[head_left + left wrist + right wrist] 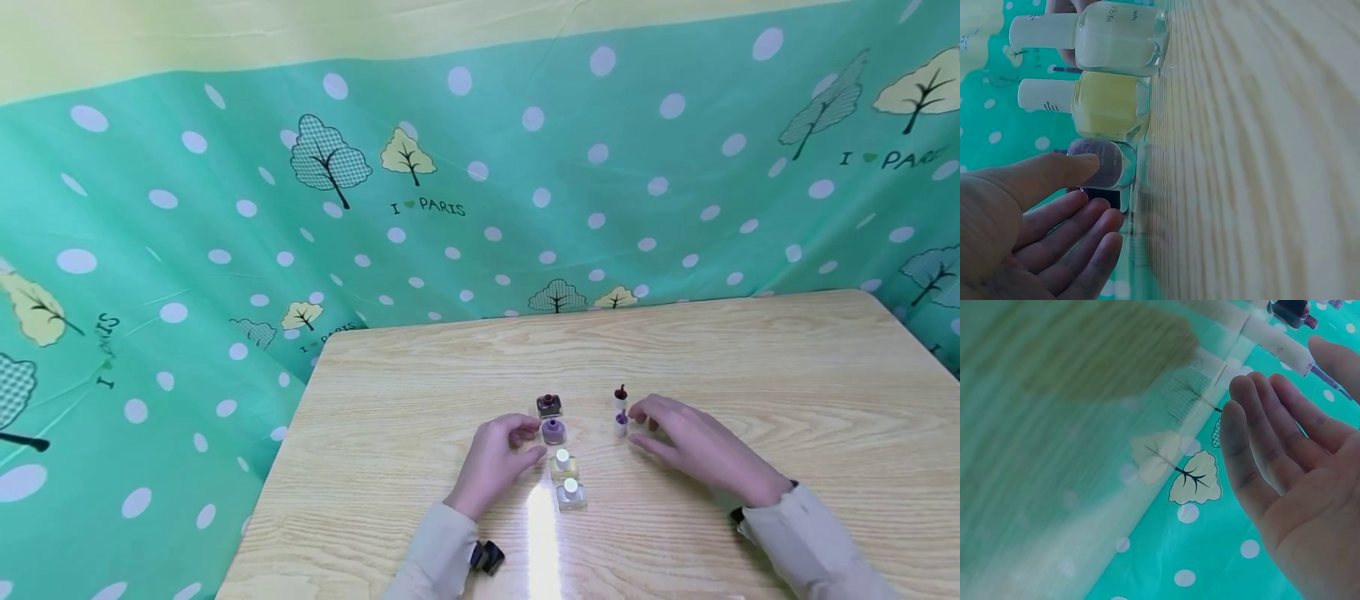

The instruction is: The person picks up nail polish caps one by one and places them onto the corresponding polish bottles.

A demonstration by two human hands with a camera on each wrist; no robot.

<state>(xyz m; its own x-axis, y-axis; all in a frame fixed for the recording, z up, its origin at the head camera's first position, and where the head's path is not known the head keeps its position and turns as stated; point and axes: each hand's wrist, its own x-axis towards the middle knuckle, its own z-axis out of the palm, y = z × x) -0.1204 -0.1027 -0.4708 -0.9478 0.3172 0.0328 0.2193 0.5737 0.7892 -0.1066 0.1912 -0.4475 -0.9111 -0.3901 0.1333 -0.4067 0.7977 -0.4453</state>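
Note:
Four nail polish bottles would be too fine a count, so several stand in a row on the table. The dark bottle (549, 407) and the purple bottle (553, 432) have no caps on; the yellow bottle (564, 468) and the clear bottle (572, 497) wear white caps. My left hand (497, 457) is beside the purple bottle, fingers loosely bent, thumb apart; its thumb (1066, 172) overlaps that bottle in the left wrist view, contact unclear. Two white brush caps stand upside down, bristles up: a dark one (620, 398) and a purple one (621, 423). Next to them my right hand (693, 446) holds nothing, its fingers relaxed.
The wooden table (787, 367) runs back to a green dotted curtain (525, 167). Light glares on the tabletop below the clear bottle. Dark bands circle both wrists, and pale sleeves (806, 533) cover the forearms.

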